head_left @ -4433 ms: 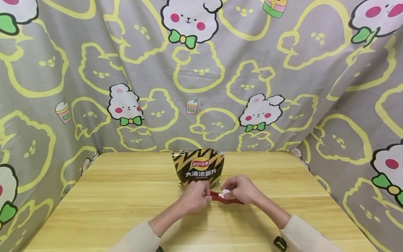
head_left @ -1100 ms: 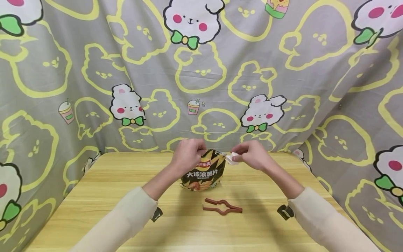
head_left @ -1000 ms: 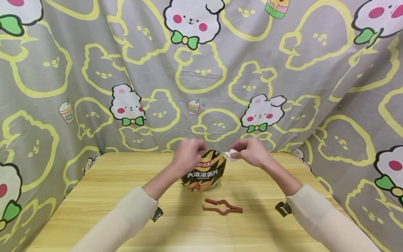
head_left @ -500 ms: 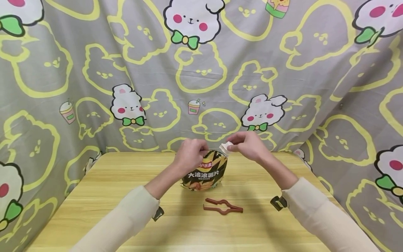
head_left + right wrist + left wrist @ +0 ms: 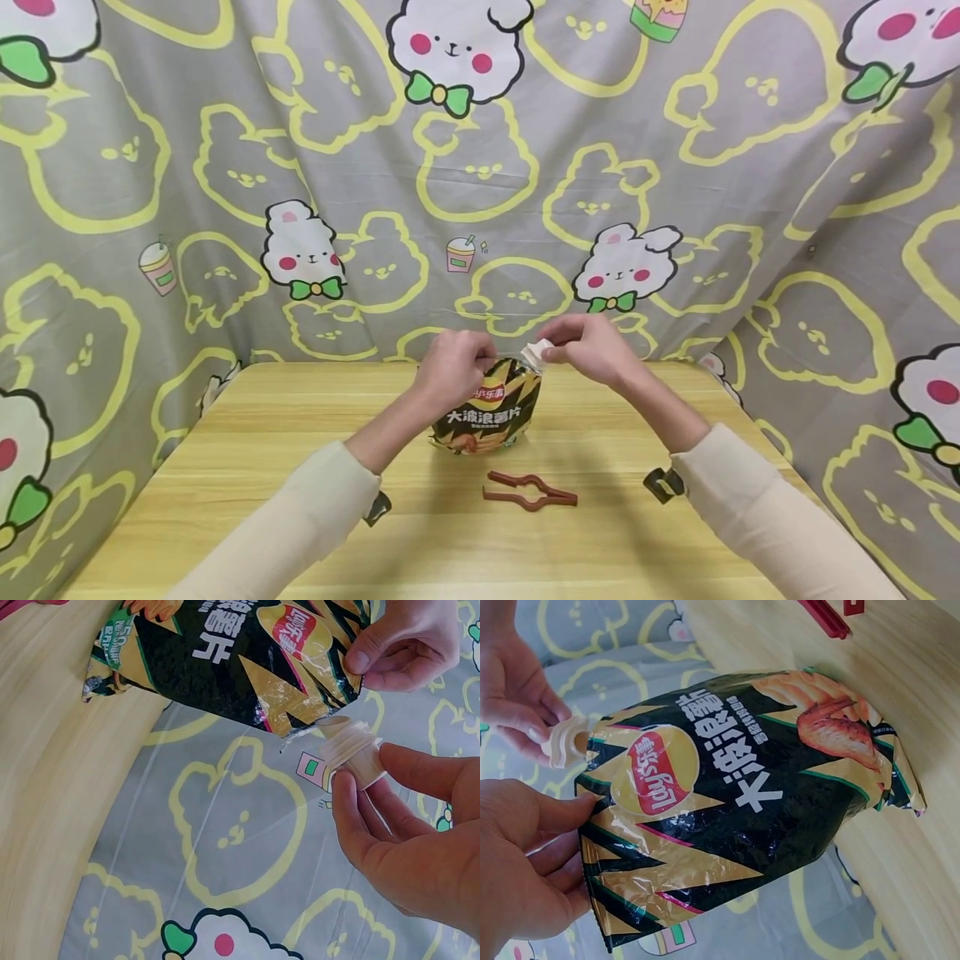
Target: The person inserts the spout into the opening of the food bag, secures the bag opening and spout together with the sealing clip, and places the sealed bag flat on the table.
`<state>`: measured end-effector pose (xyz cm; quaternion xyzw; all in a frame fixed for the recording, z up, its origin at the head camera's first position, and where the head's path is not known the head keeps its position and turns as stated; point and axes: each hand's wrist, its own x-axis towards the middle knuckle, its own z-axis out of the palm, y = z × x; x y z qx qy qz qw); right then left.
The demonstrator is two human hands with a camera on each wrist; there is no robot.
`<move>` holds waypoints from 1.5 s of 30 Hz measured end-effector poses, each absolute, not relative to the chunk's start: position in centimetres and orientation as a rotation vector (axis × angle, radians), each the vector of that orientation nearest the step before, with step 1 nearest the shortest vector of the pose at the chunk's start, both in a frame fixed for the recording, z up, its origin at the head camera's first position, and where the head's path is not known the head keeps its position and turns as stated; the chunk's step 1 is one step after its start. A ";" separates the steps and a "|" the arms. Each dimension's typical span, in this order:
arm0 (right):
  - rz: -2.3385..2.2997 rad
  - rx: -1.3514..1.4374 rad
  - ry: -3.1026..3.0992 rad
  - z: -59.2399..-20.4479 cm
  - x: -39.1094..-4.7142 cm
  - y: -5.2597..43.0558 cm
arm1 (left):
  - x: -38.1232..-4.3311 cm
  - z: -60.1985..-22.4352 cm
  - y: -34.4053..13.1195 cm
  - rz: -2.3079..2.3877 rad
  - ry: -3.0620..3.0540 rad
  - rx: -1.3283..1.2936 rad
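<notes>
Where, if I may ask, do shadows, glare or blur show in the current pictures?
Head view: soft shadows on the table, either side of the reddish tongs; left wrist view: small glints on the crinkled chip bag; right wrist view: highlights near the chip bag's corner, and the white piece looks slightly smeared.

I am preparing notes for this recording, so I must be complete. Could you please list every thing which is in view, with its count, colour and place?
Snack bag: one, black and gold with a red-and-yellow logo, upright on the table
White ridged piece: one, white, at the bag's top right corner
Clip: one, reddish brown, lying on the table nearer the person than the bag
Table: one, light wood, under the bag and clip
Printed cloth: grey with yellow outlines and white rabbits, behind and beside the table; number of pieces unclear
Dark fittings: two, blackish, at the cuffs
Sleeves: two, cream, on the forearms
Left hand: one, fingers gripping the bag's top edge
Right hand: one, fingers pinching the white piece
</notes>
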<state>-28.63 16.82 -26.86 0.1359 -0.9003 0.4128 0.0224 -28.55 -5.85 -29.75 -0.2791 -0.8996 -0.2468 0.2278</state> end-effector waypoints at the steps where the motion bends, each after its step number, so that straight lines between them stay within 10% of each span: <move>1: 1.270 0.422 -2.793 -26.9 -28.6 16.7 | -28.5 -29.7 -5.9 -0.682 -2.479 -0.766; 45: 1.605 0.349 -2.681 -29.7 -29.5 16.2 | -28.4 -29.7 -6.0 -0.703 -2.493 -0.749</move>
